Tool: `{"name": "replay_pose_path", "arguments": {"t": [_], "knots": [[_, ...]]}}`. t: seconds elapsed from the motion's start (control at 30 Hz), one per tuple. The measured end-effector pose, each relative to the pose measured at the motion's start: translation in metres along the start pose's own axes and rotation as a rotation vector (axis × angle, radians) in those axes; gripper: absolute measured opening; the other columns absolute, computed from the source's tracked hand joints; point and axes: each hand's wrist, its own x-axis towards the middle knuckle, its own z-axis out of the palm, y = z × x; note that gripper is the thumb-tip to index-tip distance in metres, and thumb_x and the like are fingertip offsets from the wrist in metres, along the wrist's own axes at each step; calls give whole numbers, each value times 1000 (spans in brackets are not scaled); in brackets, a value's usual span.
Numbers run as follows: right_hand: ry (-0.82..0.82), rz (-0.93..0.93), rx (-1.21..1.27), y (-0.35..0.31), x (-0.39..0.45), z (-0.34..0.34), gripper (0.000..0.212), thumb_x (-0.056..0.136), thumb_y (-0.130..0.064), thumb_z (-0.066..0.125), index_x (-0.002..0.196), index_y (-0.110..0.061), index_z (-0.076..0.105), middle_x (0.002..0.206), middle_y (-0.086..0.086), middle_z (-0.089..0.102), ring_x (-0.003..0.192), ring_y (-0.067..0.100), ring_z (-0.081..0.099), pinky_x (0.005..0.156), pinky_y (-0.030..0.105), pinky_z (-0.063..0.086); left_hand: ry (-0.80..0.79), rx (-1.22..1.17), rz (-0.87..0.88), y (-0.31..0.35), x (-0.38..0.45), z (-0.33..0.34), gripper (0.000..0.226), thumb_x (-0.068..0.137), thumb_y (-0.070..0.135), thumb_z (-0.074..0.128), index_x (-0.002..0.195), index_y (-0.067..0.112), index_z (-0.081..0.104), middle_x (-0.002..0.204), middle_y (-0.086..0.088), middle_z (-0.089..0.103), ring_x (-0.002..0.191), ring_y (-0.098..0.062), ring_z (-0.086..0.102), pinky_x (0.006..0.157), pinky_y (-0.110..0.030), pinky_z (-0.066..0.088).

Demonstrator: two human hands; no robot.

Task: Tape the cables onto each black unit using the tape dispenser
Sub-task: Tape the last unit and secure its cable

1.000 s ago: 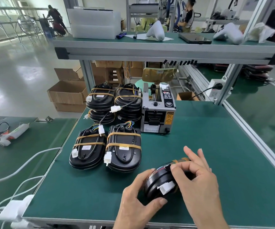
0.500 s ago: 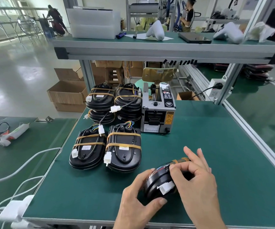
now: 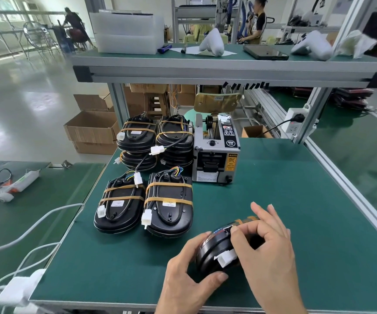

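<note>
Two hands' fingers curled round one black unit near the table's front edge, tape dispenser well behind

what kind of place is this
Most likely a factory assembly line. A green-matted workbench carries an automatic tape dispenser and batches of identical black units with taped cables; cardboard boxes stand on the floor, and another worker stands at machinery behind.

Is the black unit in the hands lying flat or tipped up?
Tipped up: the black unit stands on its edge, gripped between the left hand and right hand.
</note>
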Motion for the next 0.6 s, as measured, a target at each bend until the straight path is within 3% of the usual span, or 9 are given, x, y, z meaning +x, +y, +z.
{"name": "replay_pose_path", "arguments": {"t": [0.27,0.43,0.6], "knots": [[12,-1,-32,-3,-1,0,24,82,-19,81,64,-29,68,140,-18,59,150,-4,26,129,39,0,-2,25,5,-4,0,-1,77,80,49,90,148,39,57,134,3,75,122,-23,73,103,-45,58],[-10,4,-85,-7,-1,-2,23,82,-21,81,66,-29,68,139,-18,58,151,0,26,129,40,-2,-2,5,12,-3,-1,0,78,80,54,90,148,38,57,135,1,74,123,-26,73,104,-50,57],[-26,9,-114,-10,-1,-4,19,82,-22,80,70,-28,67,140,-17,57,151,1,26,128,35,-3,5,17,30,0,-1,0,76,78,63,88,146,43,58,130,4,76,118,-23,75,102,-41,58]]}}
